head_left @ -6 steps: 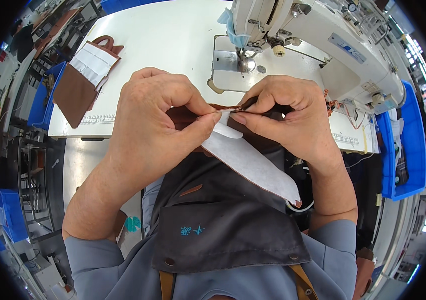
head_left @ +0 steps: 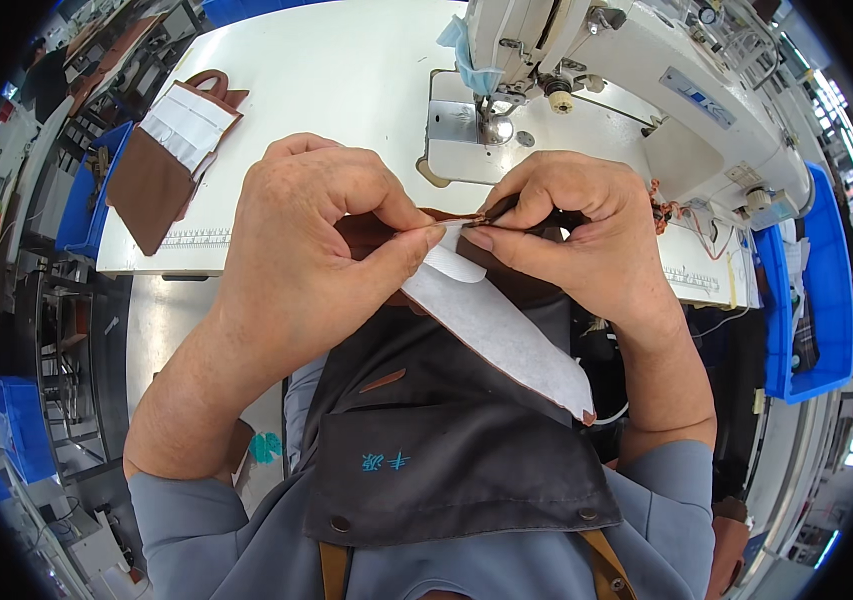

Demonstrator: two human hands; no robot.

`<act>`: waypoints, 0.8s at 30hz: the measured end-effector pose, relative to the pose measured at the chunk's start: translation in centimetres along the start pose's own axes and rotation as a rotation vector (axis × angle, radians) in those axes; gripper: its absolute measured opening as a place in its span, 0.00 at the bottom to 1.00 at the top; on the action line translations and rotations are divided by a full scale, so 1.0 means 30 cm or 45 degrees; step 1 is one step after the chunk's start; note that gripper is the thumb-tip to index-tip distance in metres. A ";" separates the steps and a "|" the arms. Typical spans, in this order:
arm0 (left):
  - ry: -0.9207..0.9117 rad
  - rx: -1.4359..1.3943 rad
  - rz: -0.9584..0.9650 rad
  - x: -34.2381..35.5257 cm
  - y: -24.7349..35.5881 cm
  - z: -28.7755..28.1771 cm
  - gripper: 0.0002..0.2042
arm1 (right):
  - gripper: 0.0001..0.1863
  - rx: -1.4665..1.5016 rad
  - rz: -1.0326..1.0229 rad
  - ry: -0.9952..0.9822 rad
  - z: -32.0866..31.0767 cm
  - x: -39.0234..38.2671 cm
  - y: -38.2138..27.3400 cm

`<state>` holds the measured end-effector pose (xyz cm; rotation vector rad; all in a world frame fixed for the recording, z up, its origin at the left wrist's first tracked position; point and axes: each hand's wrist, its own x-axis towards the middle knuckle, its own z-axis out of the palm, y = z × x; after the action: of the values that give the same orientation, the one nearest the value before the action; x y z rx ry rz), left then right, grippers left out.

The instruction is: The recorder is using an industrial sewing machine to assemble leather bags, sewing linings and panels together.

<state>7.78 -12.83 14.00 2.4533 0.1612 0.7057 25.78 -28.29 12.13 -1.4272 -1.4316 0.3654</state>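
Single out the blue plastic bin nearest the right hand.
The blue rectangular plastic bin at the picture's right, beside the white table; the other plainly visible blue bins are on the left, beyond the left hand.

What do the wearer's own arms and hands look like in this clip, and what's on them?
The left hand and right hand are ungloved, and no watch or bracelet shows at the wrists. Both forearms are bare. The left sleeve and right sleeve are plain grey-blue cloth, ending around the elbows.
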 end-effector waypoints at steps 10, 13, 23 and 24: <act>-0.004 -0.024 0.028 -0.001 -0.026 0.017 0.06 | 0.06 0.259 0.288 -0.078 0.000 0.023 0.005; -0.018 -0.002 -0.024 -0.003 -0.034 0.018 0.06 | 0.06 0.062 0.272 -0.212 -0.006 0.030 -0.005; 0.055 0.218 -0.075 -0.091 -0.100 -0.006 0.07 | 0.07 0.009 0.201 -0.098 0.106 0.043 0.000; 0.063 0.225 -0.085 -0.103 -0.110 -0.006 0.07 | 0.07 -0.005 0.183 -0.087 0.120 0.045 0.008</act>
<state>5.17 -10.81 10.88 2.5854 0.3367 0.7512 23.36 -25.51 11.03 -1.5379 -1.3880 0.5066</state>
